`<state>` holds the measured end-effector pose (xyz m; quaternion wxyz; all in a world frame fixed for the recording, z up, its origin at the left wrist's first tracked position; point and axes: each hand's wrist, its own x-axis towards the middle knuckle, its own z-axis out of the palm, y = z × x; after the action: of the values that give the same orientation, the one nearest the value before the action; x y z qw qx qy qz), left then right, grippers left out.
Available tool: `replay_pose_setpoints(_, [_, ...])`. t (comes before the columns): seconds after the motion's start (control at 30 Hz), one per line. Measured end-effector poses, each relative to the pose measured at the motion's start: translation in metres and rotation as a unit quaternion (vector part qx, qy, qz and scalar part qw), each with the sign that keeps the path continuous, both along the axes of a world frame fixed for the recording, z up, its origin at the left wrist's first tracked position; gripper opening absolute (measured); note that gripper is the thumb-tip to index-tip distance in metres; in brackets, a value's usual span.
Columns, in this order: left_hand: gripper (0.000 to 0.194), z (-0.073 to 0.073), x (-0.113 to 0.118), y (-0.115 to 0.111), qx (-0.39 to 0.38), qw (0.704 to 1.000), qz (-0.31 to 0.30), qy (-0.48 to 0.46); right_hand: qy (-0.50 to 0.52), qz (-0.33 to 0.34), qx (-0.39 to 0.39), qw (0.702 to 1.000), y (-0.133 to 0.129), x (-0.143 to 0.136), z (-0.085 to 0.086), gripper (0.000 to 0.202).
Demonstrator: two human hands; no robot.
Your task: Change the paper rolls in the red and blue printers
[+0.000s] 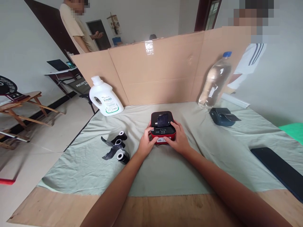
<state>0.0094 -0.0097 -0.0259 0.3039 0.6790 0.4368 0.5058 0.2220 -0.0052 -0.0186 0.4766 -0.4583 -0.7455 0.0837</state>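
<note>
A small black-and-red thermal printer (163,130) sits on the green cloth in front of me, with a strip of black paper (163,120) coming out of its top slot. My left hand (146,141) is wrapped round its left side, the thumb on the front face by a white label. On the opposite side my right hand (178,137) grips it likewise, thumb at the front and fingers along the right edge. Several black paper rolls (121,157) with white cores lie left of my left hand, partly unwound.
A white jug (106,97) and a clear bottle (215,83) with a blue cap stand before a cardboard screen (161,74). At right are a dark device (221,116) with paper sticking out and a black phone-like slab (279,168). Two people stand beyond the screen.
</note>
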Motion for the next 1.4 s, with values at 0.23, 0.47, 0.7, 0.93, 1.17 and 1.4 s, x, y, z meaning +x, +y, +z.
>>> replay_pose_setpoints(0.23, [0.050,-0.003,-0.002,0.002,0.003,0.999,0.012,0.036,-0.021,0.005,0.016,1.000,-0.002,0.000,0.006,0.086])
replay_pose_setpoints(0.47, [0.051,-0.003,-0.002,0.001,0.005,1.000,-0.009,0.029,-0.015,0.022,-0.031,0.999,-0.001,0.003,0.008,0.092])
replay_pose_setpoints(0.7, [0.053,0.006,0.000,-0.003,0.000,1.000,0.005,0.030,0.021,0.051,-0.043,0.998,0.000,0.006,0.011,0.072])
replay_pose_setpoints(0.93, [0.060,0.005,-0.001,0.000,0.001,0.999,0.007,0.031,0.035,0.052,-0.069,0.996,0.020,0.008,0.044,0.042])
replay_pose_setpoints(1.17, [0.062,0.000,-0.003,0.004,0.006,1.000,0.003,0.025,-0.244,0.087,-0.192,0.947,0.074,-0.009,0.087,0.026])
replay_pose_setpoints(1.4, [0.062,0.005,-0.003,0.002,0.017,1.000,-0.008,0.015,-0.393,0.030,-0.316,0.863,0.111,-0.050,0.101,0.008])
